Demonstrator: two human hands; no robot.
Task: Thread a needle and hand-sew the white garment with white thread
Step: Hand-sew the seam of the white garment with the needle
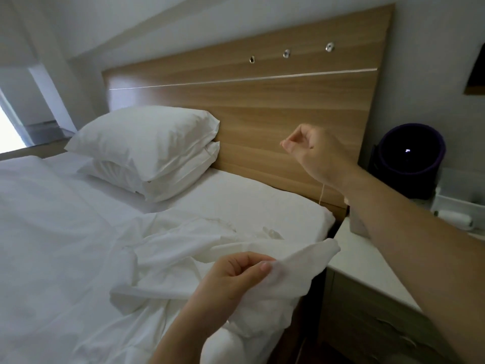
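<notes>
The white garment (183,258) lies crumpled on the bed near its right edge. My left hand (231,274) pinches a fold of it between thumb and fingers and lifts that fold toward the right. My right hand (312,151) is raised high in front of the wooden headboard, its fingertips pinched together on the needle, which is too small to make out. A strand of white thread (321,195) hangs down below that wrist. A spool of white thread (454,219) lies on the nightstand.
Two stacked white pillows (149,151) sit at the head of the bed (52,232). The wooden headboard (262,106) stands behind. At the right is a white nightstand (367,274) with a dark round speaker (409,158) and a clear tray (462,203).
</notes>
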